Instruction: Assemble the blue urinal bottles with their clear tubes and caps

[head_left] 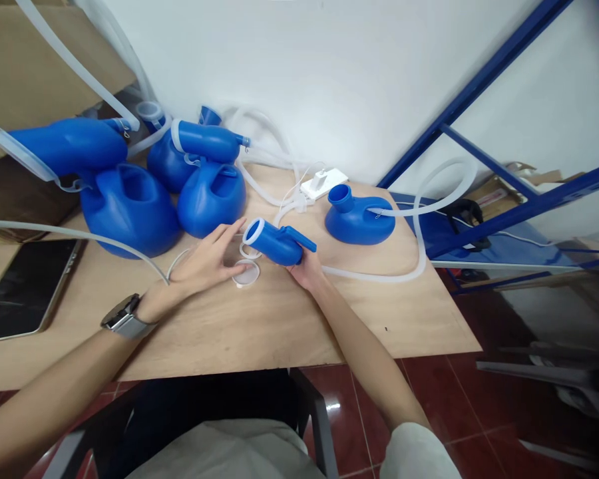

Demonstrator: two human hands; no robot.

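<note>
My right hand (pixel 307 269) is wrapped around the rear of a blue urinal funnel (pixel 278 243). A white ring lines the funnel's mouth, which faces left, and a blue handle sticks out on top. My left hand (pixel 207 259) is open, its fingers stretched toward the mouth. A translucent round cap (pixel 247 273) with a strap lies beneath the funnel, close to my left thumb. To the right sits a blue urinal bottle (pixel 359 223) with an open neck and a clear hose (pixel 422 246) curling from it.
More blue bottles (pixel 134 213) and funnels (pixel 209 141) with hoses stand at the back left. A dark tablet (pixel 27 289) lies at the left. A white power strip (pixel 324 185) with a charger is near the wall. A blue metal rack (pixel 479 153) stands at the right.
</note>
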